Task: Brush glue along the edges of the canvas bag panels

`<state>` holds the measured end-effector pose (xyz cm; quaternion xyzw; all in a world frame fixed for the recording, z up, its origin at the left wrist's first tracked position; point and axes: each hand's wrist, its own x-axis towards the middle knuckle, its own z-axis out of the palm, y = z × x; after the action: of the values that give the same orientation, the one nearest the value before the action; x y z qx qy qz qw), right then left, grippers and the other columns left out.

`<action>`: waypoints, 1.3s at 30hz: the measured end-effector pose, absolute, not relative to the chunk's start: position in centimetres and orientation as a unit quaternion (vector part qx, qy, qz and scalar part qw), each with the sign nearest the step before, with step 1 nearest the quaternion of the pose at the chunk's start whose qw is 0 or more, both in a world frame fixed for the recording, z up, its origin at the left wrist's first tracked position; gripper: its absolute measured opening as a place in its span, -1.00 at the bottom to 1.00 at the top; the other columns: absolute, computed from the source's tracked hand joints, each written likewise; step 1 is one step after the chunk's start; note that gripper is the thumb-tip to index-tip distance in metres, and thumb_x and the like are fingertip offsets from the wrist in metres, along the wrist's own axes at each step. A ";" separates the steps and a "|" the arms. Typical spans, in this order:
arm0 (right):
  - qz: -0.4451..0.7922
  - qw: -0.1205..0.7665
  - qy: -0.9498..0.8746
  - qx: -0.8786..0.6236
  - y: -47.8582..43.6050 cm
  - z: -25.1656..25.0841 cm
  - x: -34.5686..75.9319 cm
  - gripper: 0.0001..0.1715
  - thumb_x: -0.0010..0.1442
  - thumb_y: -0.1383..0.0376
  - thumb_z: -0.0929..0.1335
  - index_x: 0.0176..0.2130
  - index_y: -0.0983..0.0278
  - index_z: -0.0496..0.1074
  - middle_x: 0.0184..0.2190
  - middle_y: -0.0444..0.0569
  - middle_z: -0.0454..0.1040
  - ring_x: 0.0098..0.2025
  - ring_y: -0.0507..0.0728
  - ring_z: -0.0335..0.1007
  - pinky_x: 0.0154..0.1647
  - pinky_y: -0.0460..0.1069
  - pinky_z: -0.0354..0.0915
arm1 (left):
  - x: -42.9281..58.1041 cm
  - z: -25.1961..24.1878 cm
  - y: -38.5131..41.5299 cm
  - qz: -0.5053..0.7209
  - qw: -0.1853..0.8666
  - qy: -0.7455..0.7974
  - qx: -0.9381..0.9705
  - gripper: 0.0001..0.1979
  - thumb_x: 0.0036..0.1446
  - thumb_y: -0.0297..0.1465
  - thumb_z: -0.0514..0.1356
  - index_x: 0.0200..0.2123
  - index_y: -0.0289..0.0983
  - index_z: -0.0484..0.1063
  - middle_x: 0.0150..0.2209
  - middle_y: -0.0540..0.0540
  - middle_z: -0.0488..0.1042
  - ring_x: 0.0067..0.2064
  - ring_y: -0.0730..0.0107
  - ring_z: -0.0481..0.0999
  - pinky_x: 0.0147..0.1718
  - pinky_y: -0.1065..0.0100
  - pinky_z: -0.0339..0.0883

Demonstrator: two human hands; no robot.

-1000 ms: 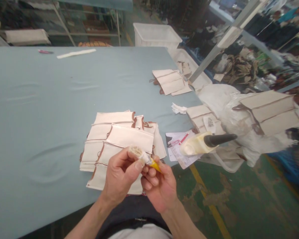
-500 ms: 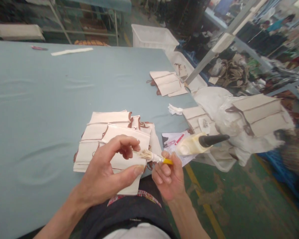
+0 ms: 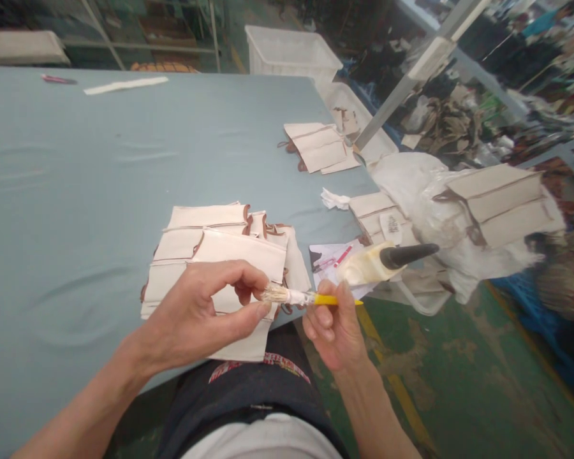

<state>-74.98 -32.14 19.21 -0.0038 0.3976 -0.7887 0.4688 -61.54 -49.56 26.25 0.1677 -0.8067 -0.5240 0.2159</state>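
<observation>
My right hand [image 3: 337, 325] grips a brush by its yellow handle [image 3: 328, 299], with the bristles [image 3: 275, 293] pointing left. White wrapping covers the part between handle and bristles. At the bristle ends, the thumb and curled fingers of my left hand [image 3: 198, 312] come together in a loose pinch. Below my hands lies a pile of cream fabric pieces [image 3: 239, 248] with brown trim, partly covered by my left hand. Just beyond my right hand is a cream-coloured container [image 3: 368, 264] with a black, tapered part [image 3: 406, 255] sticking out to the right.
Another cream stack [image 3: 316, 146] lies at the right edge of the blue-green table [image 3: 86, 172]. More pieces [image 3: 502, 197] rest on clear plastic at right. Paper with a red pen [image 3: 343, 256] is near the container. White bins [image 3: 291, 54] and a metal post [image 3: 402, 89] stand beyond.
My left thumb and fingers have drawn closer together at the bristles. The brush has turned more level, and more of its yellow handle shows. My right hand has shifted slightly right.
</observation>
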 end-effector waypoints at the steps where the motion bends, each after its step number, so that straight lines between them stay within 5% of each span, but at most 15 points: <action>1: -0.788 0.467 0.402 -0.008 -32.1 19.3 -74.9 -0.46 0.08 -0.12 0.65 -0.34 0.24 0.57 -0.73 -0.39 0.31 -0.77 -0.14 0.04 -0.68 -0.25 0.32 | -61.5 26.3 -49.6 -0.523 0.213 -0.809 0.162 -0.89 0.14 -0.37 0.37 -0.44 -0.19 0.64 -0.53 0.05 0.60 -0.50 0.43 0.54 -0.42 0.51 0.34; 15: -0.773 0.398 0.491 -0.040 -31.1 19.6 -74.3 -0.39 0.06 -0.20 0.63 -0.40 0.26 0.56 -0.76 -0.31 0.36 -0.82 -0.10 0.12 -0.75 -0.20 0.34 | -59.7 24.7 -49.3 -0.303 0.161 -0.936 0.080 -0.78 0.28 -0.52 0.10 -0.38 -0.25 0.48 -0.55 0.14 0.42 -0.54 0.58 0.37 -0.46 0.49 0.16; 19: -0.785 0.342 0.515 0.036 -29.6 20.3 -75.6 -0.37 -0.10 -0.15 0.71 -0.45 0.26 0.52 -0.78 -0.37 0.28 -0.80 -0.13 0.07 -0.73 -0.22 0.32 | -57.0 23.9 -51.6 -0.267 0.153 -0.937 0.164 -0.83 0.22 -0.47 0.11 -0.41 -0.24 0.43 -0.55 0.16 0.37 -0.53 0.57 0.32 -0.46 0.49 0.13; 23: -0.782 0.337 0.516 0.097 -27.6 21.0 -77.0 -0.33 -0.25 -0.08 0.75 -0.48 0.26 0.47 -0.79 -0.42 0.21 -0.80 -0.16 0.01 -0.75 -0.25 0.22 | -55.7 23.4 -52.1 -0.348 0.136 -0.883 0.284 -0.71 0.38 -0.44 -0.03 -0.43 -0.18 0.28 -0.54 0.16 0.28 -0.49 0.50 0.27 -0.46 0.45 0.11; 28: -0.779 0.381 0.487 0.103 -26.8 21.9 -76.3 -0.35 -0.20 -0.08 0.75 -0.46 0.26 0.48 -0.79 -0.44 0.18 -0.80 -0.17 -0.02 -0.76 -0.26 0.19 | -59.1 22.6 -46.6 -0.466 0.114 -0.858 0.181 -0.57 0.50 -0.27 -0.05 -0.51 -0.15 0.08 -0.60 0.16 0.09 -0.57 0.46 0.13 -0.49 0.33 0.04; 30: -0.780 0.381 0.484 0.113 -26.7 22.3 -76.0 -0.35 -0.27 -0.06 0.77 -0.48 0.26 0.49 -0.80 -0.43 0.18 -0.80 -0.17 -0.03 -0.77 -0.26 0.19 | -60.6 22.3 -44.4 -0.503 0.066 -0.854 0.116 -0.59 0.48 -0.28 0.02 -0.49 -0.18 0.23 -0.55 0.13 0.28 -0.51 0.45 0.29 -0.44 0.36 0.15; 32: -0.779 0.379 0.484 0.124 -26.5 22.6 -75.9 -0.34 -0.33 -0.03 0.78 -0.49 0.25 0.50 -0.81 -0.43 0.19 -0.80 -0.17 -0.03 -0.77 -0.26 0.19 | -61.4 22.4 -43.0 -0.549 0.007 -0.832 0.082 -0.86 0.38 -0.33 0.19 -0.26 -0.19 0.49 -0.32 0.07 0.58 -0.31 0.41 0.52 -0.27 0.40 0.33; 34: -0.779 0.377 0.484 0.127 -26.1 22.9 -75.9 -0.35 -0.36 -0.01 0.79 -0.50 0.25 0.51 -0.82 -0.43 0.20 -0.81 -0.17 -0.03 -0.78 -0.25 0.19 | -61.7 22.8 -42.5 -0.598 -0.016 -0.795 0.104 -0.83 0.28 -0.35 0.30 -0.05 -0.16 0.56 -0.18 0.04 0.66 -0.19 0.38 0.59 -0.18 0.42 0.41; 39: -0.778 0.390 0.478 0.118 -25.5 22.9 -75.6 -0.37 -0.32 -0.02 0.78 -0.52 0.26 0.52 -0.83 -0.41 0.22 -0.82 -0.16 0.00 -0.79 -0.24 0.21 | -61.9 24.7 -43.4 -0.619 0.006 -0.772 0.144 -0.87 0.29 -0.28 0.29 -0.25 -0.18 0.61 -0.36 0.08 0.63 -0.33 0.44 0.56 -0.34 0.51 0.40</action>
<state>-75.59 -25.50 22.93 0.1176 0.4776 -0.7783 0.3902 -61.86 -43.36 24.74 0.1438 -0.7718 -0.6194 0.0060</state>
